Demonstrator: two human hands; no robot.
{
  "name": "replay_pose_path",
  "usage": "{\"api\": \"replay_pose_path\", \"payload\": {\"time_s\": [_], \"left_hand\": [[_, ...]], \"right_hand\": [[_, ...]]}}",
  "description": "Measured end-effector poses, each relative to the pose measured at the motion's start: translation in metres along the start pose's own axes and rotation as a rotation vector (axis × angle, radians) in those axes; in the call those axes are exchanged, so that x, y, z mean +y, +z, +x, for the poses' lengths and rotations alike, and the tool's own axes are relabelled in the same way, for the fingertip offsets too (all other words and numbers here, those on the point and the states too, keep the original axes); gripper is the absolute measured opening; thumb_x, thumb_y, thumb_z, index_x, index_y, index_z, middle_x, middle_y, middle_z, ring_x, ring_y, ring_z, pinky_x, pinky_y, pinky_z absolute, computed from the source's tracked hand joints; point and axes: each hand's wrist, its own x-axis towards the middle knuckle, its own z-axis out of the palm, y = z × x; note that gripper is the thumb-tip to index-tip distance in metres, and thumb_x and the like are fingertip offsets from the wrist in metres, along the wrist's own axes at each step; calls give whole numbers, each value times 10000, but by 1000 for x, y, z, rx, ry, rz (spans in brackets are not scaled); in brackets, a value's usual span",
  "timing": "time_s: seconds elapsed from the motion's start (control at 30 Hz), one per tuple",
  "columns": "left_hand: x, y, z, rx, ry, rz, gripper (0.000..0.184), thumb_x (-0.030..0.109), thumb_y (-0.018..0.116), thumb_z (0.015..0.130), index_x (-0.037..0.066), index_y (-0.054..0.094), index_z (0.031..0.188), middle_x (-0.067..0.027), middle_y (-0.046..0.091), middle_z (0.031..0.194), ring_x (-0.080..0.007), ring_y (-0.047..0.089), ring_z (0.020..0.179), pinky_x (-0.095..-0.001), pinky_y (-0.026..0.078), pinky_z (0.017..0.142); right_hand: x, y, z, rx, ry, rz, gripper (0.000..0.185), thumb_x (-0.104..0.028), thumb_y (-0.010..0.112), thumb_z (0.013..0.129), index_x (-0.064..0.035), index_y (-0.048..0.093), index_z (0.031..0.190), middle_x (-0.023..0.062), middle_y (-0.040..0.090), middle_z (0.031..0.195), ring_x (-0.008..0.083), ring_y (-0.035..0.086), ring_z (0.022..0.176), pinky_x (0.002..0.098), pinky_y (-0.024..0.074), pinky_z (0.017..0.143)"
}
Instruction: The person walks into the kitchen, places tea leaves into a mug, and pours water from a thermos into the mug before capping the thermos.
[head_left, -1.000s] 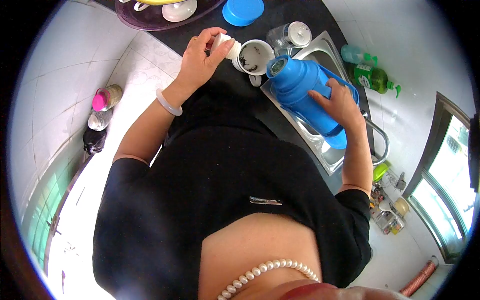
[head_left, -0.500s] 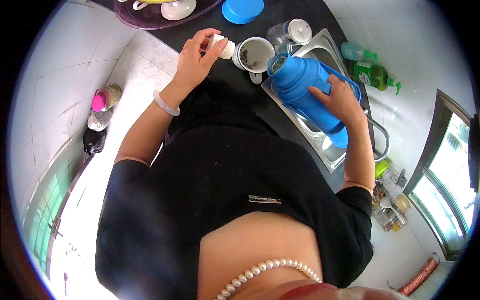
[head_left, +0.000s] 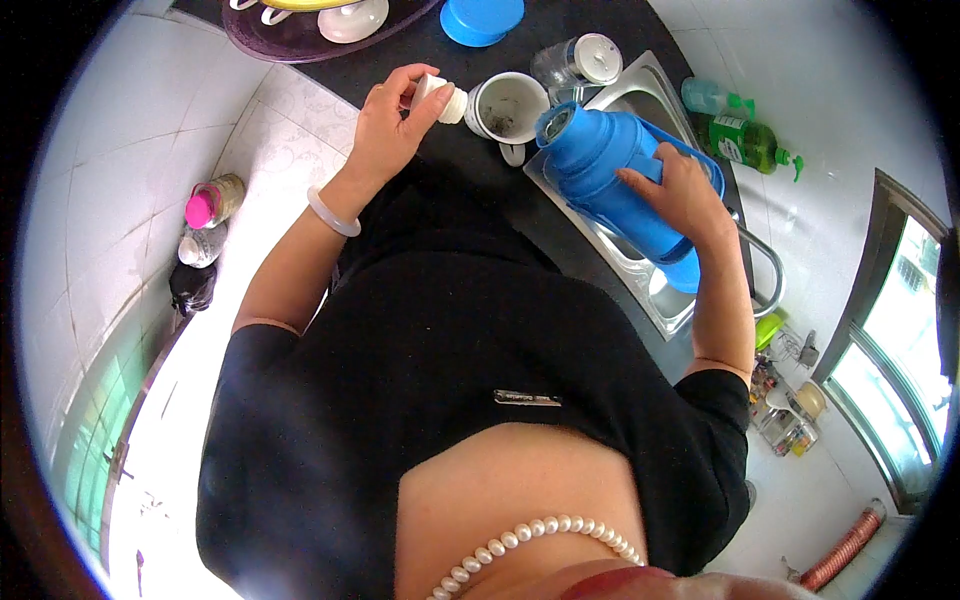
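My left hand [head_left: 398, 120] pinches a white thermos stopper [head_left: 442, 100] just left of a white mug [head_left: 488, 122]. The mug stands on the dark counter with its handle toward me, and small dark bits like tea leaves show inside. In my right hand [head_left: 685, 195] is a blue thermos flask [head_left: 615, 185], gripped by its side handle. The flask leans with its uncovered mouth toward the mug, close to its right rim. I cannot tell whether water is running from it.
A lidded glass jar [head_left: 560, 68] stands behind the mug, with a blue lid [head_left: 480, 20] farther back. At the left back is a purple tray [head_left: 275, 42] with white dishes. The steel sink [head_left: 640, 268] lies under the flask; green soap bottles [head_left: 745, 142] line the wall.
The dark bits in the mug look fainter and more scattered. Both hands keep almost the same place and hold the same things; the view has shifted slightly.
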Motion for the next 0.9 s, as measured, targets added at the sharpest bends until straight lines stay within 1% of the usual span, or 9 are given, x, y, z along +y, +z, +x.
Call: {"api": "replay_pose_path", "payload": {"time_s": [0.13, 0.23, 0.33, 0.43, 0.63, 0.73, 0.83, 0.9], "left_hand": [[1, 1, 0, -1, 30, -25, 301, 265, 555, 860, 64, 527, 1082, -33, 570, 822, -90, 517, 714, -224, 414, 643], [5, -2, 2, 7, -28, -98, 354, 355, 593, 812, 71, 564, 1021, -103, 599, 807, -193, 570, 736, -297, 445, 643], [1, 0, 1, 19, -40, -91, 363, 369, 587, 813, 75, 563, 1024, -97, 596, 805, -188, 560, 735, -295, 440, 652], [-6, -1, 1, -17, 0, 2, 301, 263, 556, 861, 65, 524, 1087, -28, 571, 821, -77, 507, 704, -210, 401, 624], [-6, 1, 2, -23, -9, -42, 296, 257, 557, 863, 65, 524, 1086, -18, 563, 811, -67, 502, 702, -198, 395, 616], [-3, 1, 2, -33, -12, -4, 291, 251, 556, 865, 65, 523, 1086, -14, 558, 804, -65, 501, 705, -198, 396, 614], [-1, 3, 3, -7, -74, -89, 363, 376, 585, 814, 85, 565, 1030, -81, 595, 810, -182, 546, 744, -297, 432, 674], [-1, 4, 3, -7, -65, -91, 364, 373, 586, 814, 82, 564, 1031, -84, 597, 813, -181, 549, 746, -297, 434, 675]], "right_hand": [[-1, -1, 1, 5, 11, -15, 555, -461, 625, 758, 50, 550, 959, 238, 604, 835, 351, 602, 805, 401, 459, 711], [3, -1, 1, 3, -48, -37, 580, -478, 580, 781, 71, 513, 954, 276, 593, 882, 400, 578, 869, 439, 456, 762], [0, -4, -1, 2, -36, -4, 576, -474, 579, 784, 71, 513, 959, 276, 593, 879, 395, 578, 871, 434, 452, 774], [-3, -7, -2, -36, -14, -2, 571, -473, 579, 784, 68, 516, 953, 275, 593, 881, 394, 578, 872, 433, 452, 766], [1, -5, -2, -1, -42, -1, 564, -474, 588, 779, 65, 522, 933, 260, 603, 835, 389, 590, 839, 430, 460, 739], [0, -5, -2, -12, -24, 37, 564, -475, 595, 774, 64, 523, 927, 256, 603, 811, 392, 591, 829, 433, 460, 734], [1, -5, -3, -23, 1, 56, 561, -474, 598, 771, 63, 522, 915, 263, 598, 817, 398, 585, 836, 438, 457, 736], [3, -2, -4, 14, -14, 47, 560, -475, 597, 771, 63, 520, 907, 267, 595, 823, 401, 580, 840, 439, 455, 737]]}}
